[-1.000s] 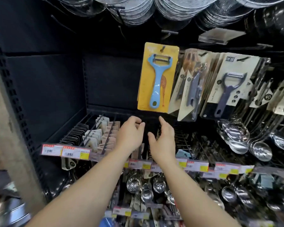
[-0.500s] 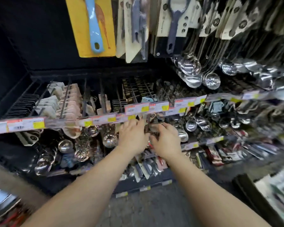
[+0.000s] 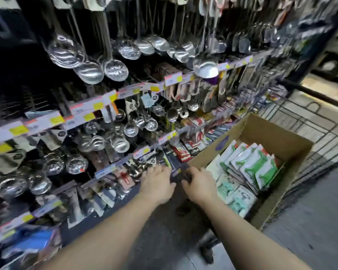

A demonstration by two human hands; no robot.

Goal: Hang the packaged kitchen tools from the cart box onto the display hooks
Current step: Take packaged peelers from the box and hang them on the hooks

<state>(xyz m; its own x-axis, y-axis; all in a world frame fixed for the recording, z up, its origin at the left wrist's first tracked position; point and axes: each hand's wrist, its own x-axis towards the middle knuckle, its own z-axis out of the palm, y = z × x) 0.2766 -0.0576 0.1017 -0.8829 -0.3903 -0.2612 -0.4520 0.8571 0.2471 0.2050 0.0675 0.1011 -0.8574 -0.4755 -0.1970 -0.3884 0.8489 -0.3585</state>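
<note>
Here, packaged tools in box, just right of right hand

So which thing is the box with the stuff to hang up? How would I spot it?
Look right of the tall display rack of shiny ladles, where a wire cart stands. In it sits the open brown cardboard box, just beyond the right hand. Only it holds stacked white-and-green packets rather than hanging ones.

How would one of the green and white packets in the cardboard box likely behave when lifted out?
The green and white packets look thin and flat, so probably light and slightly bendy. They stand packed in rows in the cardboard box, so neighbours may shift or topple. Their glossy fronts might be slippery.
</note>
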